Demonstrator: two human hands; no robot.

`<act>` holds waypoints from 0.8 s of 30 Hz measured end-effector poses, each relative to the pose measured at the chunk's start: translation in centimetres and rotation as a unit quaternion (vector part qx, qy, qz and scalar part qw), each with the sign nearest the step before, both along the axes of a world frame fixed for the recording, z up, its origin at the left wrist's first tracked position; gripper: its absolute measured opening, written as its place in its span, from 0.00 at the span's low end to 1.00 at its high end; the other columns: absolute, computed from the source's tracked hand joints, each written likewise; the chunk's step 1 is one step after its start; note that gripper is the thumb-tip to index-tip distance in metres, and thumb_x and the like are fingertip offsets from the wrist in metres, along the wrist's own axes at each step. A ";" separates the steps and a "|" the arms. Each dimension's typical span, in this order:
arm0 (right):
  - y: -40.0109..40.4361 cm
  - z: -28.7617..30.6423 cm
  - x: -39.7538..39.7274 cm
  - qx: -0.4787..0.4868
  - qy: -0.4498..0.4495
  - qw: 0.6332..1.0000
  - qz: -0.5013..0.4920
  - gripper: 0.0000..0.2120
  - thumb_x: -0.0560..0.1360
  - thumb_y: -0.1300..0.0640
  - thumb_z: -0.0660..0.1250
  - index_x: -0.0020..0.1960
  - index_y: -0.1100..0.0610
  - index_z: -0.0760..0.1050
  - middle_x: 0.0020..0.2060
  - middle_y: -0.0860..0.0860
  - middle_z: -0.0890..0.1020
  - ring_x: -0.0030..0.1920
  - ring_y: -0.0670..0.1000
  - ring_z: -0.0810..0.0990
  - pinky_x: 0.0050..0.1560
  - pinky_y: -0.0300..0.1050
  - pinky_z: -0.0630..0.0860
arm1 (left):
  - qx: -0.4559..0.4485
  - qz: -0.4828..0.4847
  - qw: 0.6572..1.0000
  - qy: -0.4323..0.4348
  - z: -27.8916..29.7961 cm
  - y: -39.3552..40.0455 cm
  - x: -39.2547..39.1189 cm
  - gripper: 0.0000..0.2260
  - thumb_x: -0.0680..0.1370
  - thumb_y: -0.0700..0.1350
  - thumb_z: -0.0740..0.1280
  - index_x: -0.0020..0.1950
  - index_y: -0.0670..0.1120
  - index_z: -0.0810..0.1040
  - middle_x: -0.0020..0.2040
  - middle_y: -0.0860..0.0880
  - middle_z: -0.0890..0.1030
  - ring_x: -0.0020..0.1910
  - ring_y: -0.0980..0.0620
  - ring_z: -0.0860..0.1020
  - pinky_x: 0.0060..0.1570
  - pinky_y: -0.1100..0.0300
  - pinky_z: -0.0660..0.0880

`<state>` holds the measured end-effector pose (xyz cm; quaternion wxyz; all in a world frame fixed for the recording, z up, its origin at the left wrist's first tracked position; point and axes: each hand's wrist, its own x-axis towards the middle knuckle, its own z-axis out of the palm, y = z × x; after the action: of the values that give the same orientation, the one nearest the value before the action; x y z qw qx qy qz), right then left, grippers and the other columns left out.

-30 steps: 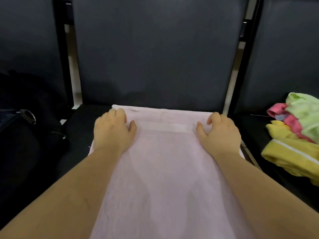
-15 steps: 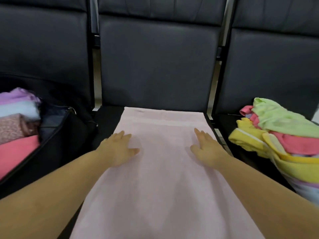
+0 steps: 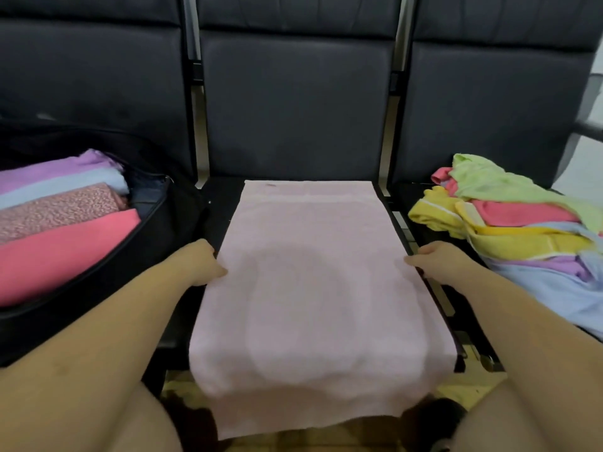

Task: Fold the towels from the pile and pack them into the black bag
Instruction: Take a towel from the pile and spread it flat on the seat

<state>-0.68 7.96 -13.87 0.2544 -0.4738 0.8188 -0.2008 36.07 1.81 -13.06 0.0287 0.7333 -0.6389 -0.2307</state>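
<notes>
A pale pink towel (image 3: 313, 282) lies flat along the middle seat, its near end hanging over the front edge. My left hand (image 3: 202, 262) pinches the towel's left side edge about halfway along, thumb on top. My right hand (image 3: 437, 259) grips the right side edge opposite it, fingers curled under. On the left seat an open black bag (image 3: 156, 220) holds folded towels in purple, light blue, speckled pink and coral (image 3: 55, 249). The pile of unfolded towels (image 3: 522, 223), green, coral, yellow, purple and blue, sits on the right seat.
Dark padded seat backs (image 3: 293, 106) rise behind all three seats. Metal frame bars (image 3: 424, 272) run between the middle and right seats. Yellowish floor (image 3: 456, 389) shows below the seat front, between my knees.
Both hands slid back from the towel's far end toward me and moved outward to its side edges, going from flat pressing to gripping. The view pulled back, showing bag and pile.
</notes>
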 end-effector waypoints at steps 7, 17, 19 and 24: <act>0.9 -0.2 1.2 0.062 -0.023 0.998 -0.017 0.15 0.71 0.57 0.74 0.48 0.66 0.74 0.45 0.61 0.78 0.45 0.59 0.78 0.38 0.45 0.73 | 0.038 -0.001 0.999 -0.019 -0.1 0.5 -0.4 0.14 0.78 0.46 0.68 0.54 0.35 0.77 0.53 0.40 0.79 0.53 0.43 0.78 0.51 0.56 0.73; 2.4 1.1 -0.6 -0.005 -0.137 0.991 0.010 0.17 0.77 0.67 0.64 0.66 0.59 0.73 0.53 0.58 0.78 0.47 0.54 0.79 0.46 0.47 0.78 | -0.018 0.029 0.953 0.302 0.3 0.5 1.5 0.09 0.80 0.37 0.63 0.57 0.49 0.72 0.50 0.42 0.80 0.44 0.45 0.80 0.40 0.54 0.78; 2.8 1.5 -0.7 0.005 -0.130 0.990 0.050 0.15 0.77 0.69 0.63 0.61 0.59 0.77 0.54 0.55 0.79 0.51 0.54 0.79 0.52 0.47 0.77 | 0.001 -0.019 0.949 0.315 0.4 0.8 2.0 0.11 0.80 0.36 0.61 0.54 0.49 0.78 0.51 0.44 0.81 0.47 0.47 0.81 0.44 0.55 0.78; 3.6 2.6 -1.0 0.028 -0.053 0.992 0.112 0.19 0.71 0.67 0.72 0.62 0.59 0.78 0.54 0.54 0.79 0.50 0.50 0.79 0.55 0.42 0.74 | 0.040 -0.090 0.946 0.307 1.0 2.1 2.7 0.16 0.72 0.34 0.72 0.55 0.51 0.79 0.52 0.48 0.82 0.51 0.52 0.81 0.52 0.61 0.76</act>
<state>-1.65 11.55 -11.22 0.3317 -0.5436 0.7514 -0.1732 38.76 3.89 -12.09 0.1735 0.5665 -0.6529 -0.4719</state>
